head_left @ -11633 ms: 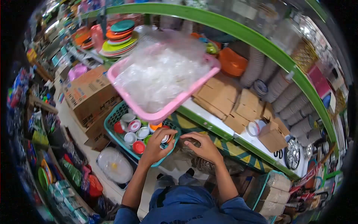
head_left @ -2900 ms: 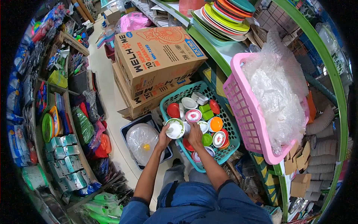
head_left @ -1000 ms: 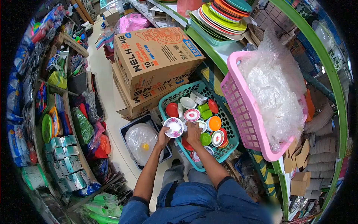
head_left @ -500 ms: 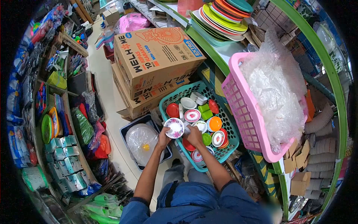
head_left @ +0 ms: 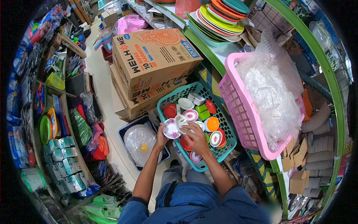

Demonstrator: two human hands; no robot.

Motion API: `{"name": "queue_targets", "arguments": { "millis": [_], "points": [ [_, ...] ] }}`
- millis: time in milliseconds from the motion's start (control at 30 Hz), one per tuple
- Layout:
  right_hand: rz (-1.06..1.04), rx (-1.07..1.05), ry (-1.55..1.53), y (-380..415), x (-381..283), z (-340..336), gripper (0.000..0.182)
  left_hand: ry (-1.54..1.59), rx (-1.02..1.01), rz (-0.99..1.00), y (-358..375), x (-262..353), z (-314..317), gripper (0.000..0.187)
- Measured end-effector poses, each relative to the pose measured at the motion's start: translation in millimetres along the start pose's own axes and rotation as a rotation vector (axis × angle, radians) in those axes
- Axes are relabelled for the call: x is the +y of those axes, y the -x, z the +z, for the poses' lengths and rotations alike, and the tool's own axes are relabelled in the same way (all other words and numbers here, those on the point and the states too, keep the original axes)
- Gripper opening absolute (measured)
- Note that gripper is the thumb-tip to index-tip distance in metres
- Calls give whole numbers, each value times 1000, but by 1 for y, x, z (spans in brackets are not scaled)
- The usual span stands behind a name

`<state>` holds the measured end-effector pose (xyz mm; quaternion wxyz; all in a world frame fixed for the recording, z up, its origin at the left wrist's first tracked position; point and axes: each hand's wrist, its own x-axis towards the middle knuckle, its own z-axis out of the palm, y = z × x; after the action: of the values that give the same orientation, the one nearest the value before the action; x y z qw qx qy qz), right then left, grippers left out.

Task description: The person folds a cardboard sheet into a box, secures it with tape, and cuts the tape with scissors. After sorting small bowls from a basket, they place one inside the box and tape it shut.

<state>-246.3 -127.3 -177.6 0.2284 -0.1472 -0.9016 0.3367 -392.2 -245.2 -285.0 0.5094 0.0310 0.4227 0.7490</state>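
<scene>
My left hand [head_left: 161, 136] grips the rim of a white bowl with purple flowers [head_left: 170, 127] over the left edge of the teal basket [head_left: 235, 140]. Just right of it, my right hand [head_left: 195, 137] has its fingers on a white dish [head_left: 181, 121], which is tilted against the flowered bowl. Small bowls and dishes lie in the basket, among them a red bowl [head_left: 170, 110], an orange one [head_left: 212, 124], a green square dish [head_left: 203, 112] and a flower-printed one [head_left: 216, 138].
Cardboard boxes [head_left: 156, 59] are stacked beyond the basket. A dark blue bin [head_left: 121, 135] with a plastic-wrapped item stands at the left. On the right shelf, a pink basket [head_left: 244, 123] holds clear plastic wrap; stacked plates [head_left: 220, 24] sit farther back.
My right hand has risen and turned, bringing the white dish up against the flowered bowl. My left hand has shifted slightly left with its bowl. The whole view has moved a little.
</scene>
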Motion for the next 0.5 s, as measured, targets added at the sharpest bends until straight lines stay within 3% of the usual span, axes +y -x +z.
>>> {"name": "queue_targets", "arguments": {
  "millis": [100, 233, 267, 500],
  "points": [
    [-106, -52, 186, 2, -7, 8, 33, 22, -35, 5, 2, 1, 1, 63],
    [-83, -101, 231, 9, -7, 23, 36, -13, -58, 13, 3, 1, -1, 59],
    [-40, -189, 219, 12, -6, 24, 33, -13, -62, 12, 4, 0, -1, 59],
    [52, -168, 91, 19, -11, 19, 37, -19, 80, -38, -7, -30, -25, 57]
  ]
}}
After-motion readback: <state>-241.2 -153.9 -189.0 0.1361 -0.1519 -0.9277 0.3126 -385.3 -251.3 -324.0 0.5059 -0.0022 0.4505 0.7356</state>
